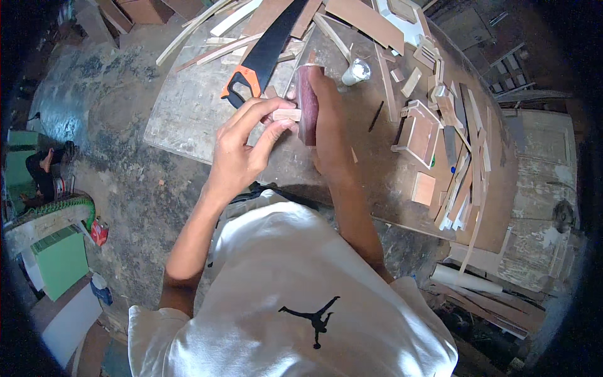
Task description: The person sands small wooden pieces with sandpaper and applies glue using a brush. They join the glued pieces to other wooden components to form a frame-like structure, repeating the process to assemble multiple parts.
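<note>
My left hand (240, 143) pinches a small pale wooden block (287, 115) between thumb and fingers. The block's right end meets a dark red sanding block (308, 103), long and upright in the view, with a paper-like face. My right hand (330, 103) is wrapped round the sanding block from its right side; most of those fingers are hidden behind it. Just beyond my left hand lies a handsaw (267, 58) with a black blade and an orange-and-black handle. Both hands are above the worn worktable (182, 125), near its front edge.
A whitish jar (356, 72) stands beyond my right hand, and a dark pencil-like stick (376, 116) lies nearby. Farther right are a small open wooden frame box (418, 133), a square wood piece (423, 188) and piled strips (461, 182). Boards (364, 22) cover the far side.
</note>
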Available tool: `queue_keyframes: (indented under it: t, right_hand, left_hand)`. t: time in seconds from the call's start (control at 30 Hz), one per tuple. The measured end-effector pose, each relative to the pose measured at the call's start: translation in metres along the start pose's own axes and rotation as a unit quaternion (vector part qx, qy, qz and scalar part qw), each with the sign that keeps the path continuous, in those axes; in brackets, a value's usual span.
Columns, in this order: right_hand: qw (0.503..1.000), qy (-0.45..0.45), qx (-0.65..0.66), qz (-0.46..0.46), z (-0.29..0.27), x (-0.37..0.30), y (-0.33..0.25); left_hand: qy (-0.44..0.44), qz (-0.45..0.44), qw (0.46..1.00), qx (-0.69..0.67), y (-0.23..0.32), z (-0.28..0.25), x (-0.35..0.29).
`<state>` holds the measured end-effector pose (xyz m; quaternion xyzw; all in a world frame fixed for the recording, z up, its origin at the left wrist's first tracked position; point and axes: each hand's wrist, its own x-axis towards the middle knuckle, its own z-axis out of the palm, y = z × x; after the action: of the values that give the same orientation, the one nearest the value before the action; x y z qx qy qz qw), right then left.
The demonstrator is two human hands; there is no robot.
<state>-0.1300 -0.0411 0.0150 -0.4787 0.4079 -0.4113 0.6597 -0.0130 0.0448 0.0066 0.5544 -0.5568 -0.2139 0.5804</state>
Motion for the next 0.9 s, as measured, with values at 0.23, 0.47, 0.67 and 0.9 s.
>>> queue_keyframes:
  t: [0.23,0.47,0.67,0.9]
  right_hand:
    - [0.989,0.009,-0.125,-0.077,0.003,0.01,-0.009]
    - [0.97,-0.006,-0.204,-0.132,-0.004,0.014,0.014]
    - [0.971,0.018,-0.182,-0.157,0.008,0.015,0.023]
    - [0.979,-0.019,-0.147,-0.139,0.01,0.017,0.021]
  left_hand:
    - [0.005,0.022,0.999,0.03,-0.002,0.008,0.001]
    - [-0.013,0.025,0.999,0.036,-0.001,0.006,0.007]
    - [-0.015,0.019,0.999,0.03,-0.005,0.0,0.013]
    - [-0.012,0.051,0.998,0.042,-0.008,-0.006,0.021]
